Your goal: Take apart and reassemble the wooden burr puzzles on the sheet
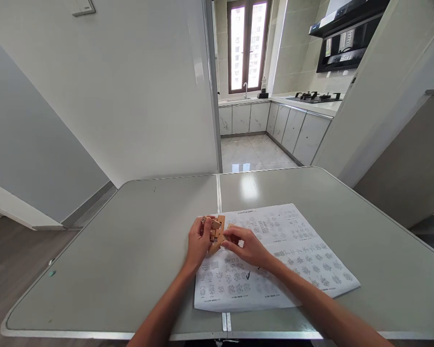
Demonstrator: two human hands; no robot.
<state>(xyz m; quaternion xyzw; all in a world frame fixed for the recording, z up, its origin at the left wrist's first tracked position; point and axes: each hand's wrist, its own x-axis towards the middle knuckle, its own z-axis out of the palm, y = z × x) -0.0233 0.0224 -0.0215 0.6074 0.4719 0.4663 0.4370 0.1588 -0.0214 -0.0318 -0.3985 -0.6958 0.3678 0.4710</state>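
Near the table's middle, my left hand [198, 241] is closed around a wooden puzzle [217, 230] made of interlocking light-brown pieces. My right hand [248, 245] meets it from the right, its thumb and fingertips pinched at the puzzle's side. A small wooden bit shows by the right fingertips; I cannot tell whether it is a separate piece. Both hands are over the upper left part of a large printed sheet [282, 289], which carries rows of small line drawings of puzzle assemblies. My fingers hide part of the puzzle.
The grey folding table [112, 270] has a metal seam down its middle and a metal rim. A small green bit [52, 273] lies near its left edge. A white wall [148, 96] stands behind, beside a doorway to a kitchen with a gas stove [316, 97].
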